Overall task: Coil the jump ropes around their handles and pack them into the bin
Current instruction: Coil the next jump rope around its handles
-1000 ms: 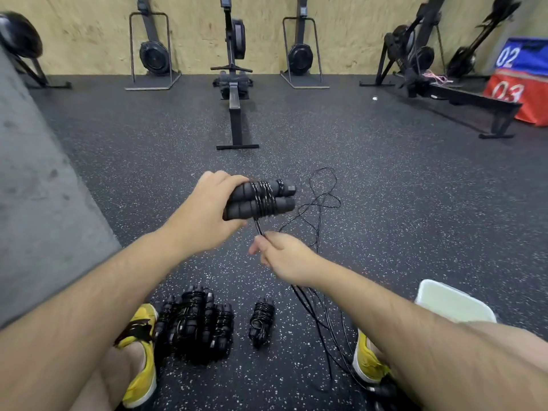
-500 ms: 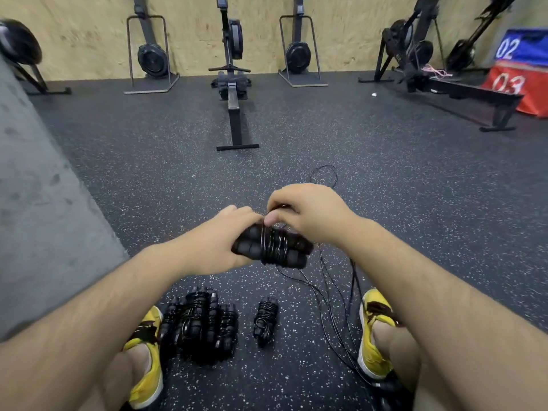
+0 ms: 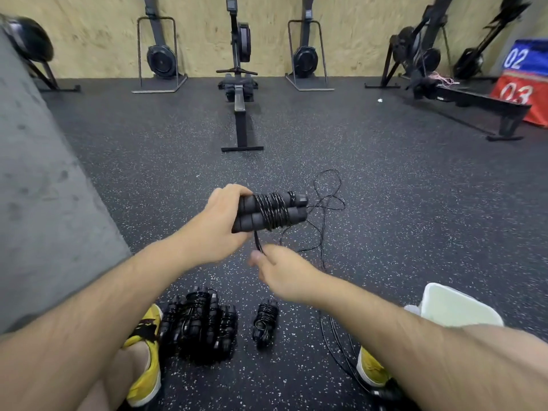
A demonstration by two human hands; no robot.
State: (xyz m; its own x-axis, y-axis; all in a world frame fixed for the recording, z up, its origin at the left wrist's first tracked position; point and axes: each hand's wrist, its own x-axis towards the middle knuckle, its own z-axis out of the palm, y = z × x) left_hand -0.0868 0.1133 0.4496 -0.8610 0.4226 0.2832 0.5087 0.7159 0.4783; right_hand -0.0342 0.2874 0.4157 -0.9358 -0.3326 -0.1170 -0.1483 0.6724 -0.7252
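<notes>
Centre: left hand (image 3: 221,225), fingers curled round the near ends of the paired handles (image 3: 272,213), held above the floor (image 3: 400,232); two black foam grips side by side, pointing right, bound at mid-length by several turns of thin black rope. Just below, clear of the handles: right hand (image 3: 281,274), blurred, thumb and fingers pinching the rope strand (image 3: 257,241) that drops from the wound section; exact finger placement not discernible. Uncoiled loose rope (image 3: 326,203) in open loops on the floor beyond and to the right of the handles, trailing back toward the right shoe (image 3: 372,372). Lower left: pile of coiled jump ropes (image 3: 198,327) on the floor just beside the left shoe (image 3: 146,354); single coiled jump rope (image 3: 265,324) lying to the right of the pile, apart from it. Lower right: white bin (image 3: 456,307) on the floor, partly hidden behind the right forearm; contents not visible. Background: rowing machine (image 3: 240,114) lying lengthwise at centre; upright machines (image 3: 161,54) along the plywood wall (image 3: 89,34); grey block (image 3: 44,188) at left; numbered boxes (image 3: 522,75), blue "02" above red "03", at far right.
</notes>
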